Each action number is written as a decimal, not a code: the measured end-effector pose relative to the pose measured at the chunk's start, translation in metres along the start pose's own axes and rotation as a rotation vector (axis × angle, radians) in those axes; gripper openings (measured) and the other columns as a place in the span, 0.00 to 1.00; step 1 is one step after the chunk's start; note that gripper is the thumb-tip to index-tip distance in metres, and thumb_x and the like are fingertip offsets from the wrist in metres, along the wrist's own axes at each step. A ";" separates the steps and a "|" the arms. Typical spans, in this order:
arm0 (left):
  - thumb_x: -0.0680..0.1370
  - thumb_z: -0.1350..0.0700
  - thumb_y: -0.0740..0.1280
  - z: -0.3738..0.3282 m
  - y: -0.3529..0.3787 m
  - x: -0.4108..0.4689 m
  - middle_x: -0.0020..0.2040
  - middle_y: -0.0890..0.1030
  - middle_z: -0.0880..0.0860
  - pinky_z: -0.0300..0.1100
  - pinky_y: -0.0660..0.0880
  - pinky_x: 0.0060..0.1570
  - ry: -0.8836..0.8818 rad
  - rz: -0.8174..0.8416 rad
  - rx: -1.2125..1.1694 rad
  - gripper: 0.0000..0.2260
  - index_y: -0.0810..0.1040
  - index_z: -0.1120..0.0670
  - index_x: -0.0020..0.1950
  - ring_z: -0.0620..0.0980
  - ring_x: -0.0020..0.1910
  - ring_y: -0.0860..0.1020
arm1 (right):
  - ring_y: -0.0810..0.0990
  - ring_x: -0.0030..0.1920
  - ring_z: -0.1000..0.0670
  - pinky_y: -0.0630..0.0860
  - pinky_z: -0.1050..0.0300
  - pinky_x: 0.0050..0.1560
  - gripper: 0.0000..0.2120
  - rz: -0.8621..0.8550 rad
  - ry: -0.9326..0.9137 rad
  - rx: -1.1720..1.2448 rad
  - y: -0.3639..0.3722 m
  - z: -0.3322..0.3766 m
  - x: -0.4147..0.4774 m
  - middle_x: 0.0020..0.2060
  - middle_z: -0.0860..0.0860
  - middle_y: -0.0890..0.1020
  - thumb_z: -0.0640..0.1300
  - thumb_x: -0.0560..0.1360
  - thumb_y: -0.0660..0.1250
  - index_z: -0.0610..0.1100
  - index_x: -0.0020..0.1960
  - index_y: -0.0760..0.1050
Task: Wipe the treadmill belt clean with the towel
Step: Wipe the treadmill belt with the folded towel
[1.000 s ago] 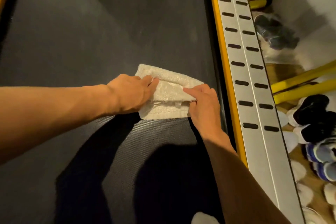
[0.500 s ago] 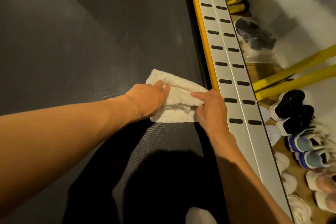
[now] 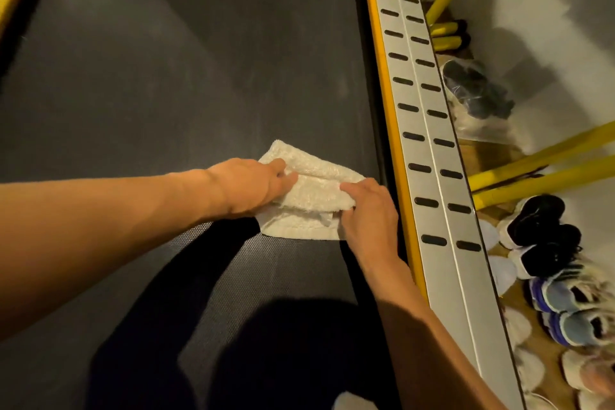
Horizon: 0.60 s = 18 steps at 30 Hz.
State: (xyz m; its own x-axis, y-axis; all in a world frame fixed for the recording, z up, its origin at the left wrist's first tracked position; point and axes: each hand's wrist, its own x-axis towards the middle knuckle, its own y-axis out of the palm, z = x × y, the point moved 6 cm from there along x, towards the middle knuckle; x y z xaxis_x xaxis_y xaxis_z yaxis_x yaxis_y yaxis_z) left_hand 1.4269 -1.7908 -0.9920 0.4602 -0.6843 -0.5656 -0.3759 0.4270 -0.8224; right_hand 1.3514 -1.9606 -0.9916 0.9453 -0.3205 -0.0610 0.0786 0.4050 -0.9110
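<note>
dark textured belt [image 3: 199, 76]; both hands pinching folded terry towel [image 3: 309, 196]

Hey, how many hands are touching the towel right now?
2. The left hand presses the towel's left side; the right hand pinches its right edge, beside the yellow rail. Both rest on the treadmill belt. None hidden.

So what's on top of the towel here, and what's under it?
Both hands rest on the folded towel: left hand on its left end, right hand on its right end. It lies on the dark treadmill belt; the patch of belt beneath it is covered.
</note>
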 end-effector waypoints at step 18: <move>0.81 0.45 0.55 0.080 0.027 -0.084 0.67 0.63 0.48 0.42 0.73 0.55 -0.195 0.006 0.123 0.24 0.52 0.43 0.76 0.50 0.62 0.73 | 0.70 0.51 0.43 0.73 0.46 0.53 0.27 0.274 -0.467 -0.003 0.063 0.139 -0.028 0.52 0.45 0.73 0.35 0.72 0.62 0.48 0.70 0.67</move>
State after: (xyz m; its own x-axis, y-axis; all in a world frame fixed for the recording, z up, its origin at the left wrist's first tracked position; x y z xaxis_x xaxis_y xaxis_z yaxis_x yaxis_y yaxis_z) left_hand 1.4426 -1.6744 -0.9713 0.6093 -0.5597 -0.5617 -0.2833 0.5079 -0.8135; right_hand 1.3740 -1.8069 -0.9902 0.9713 0.2115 -0.1090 -0.1907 0.4179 -0.8882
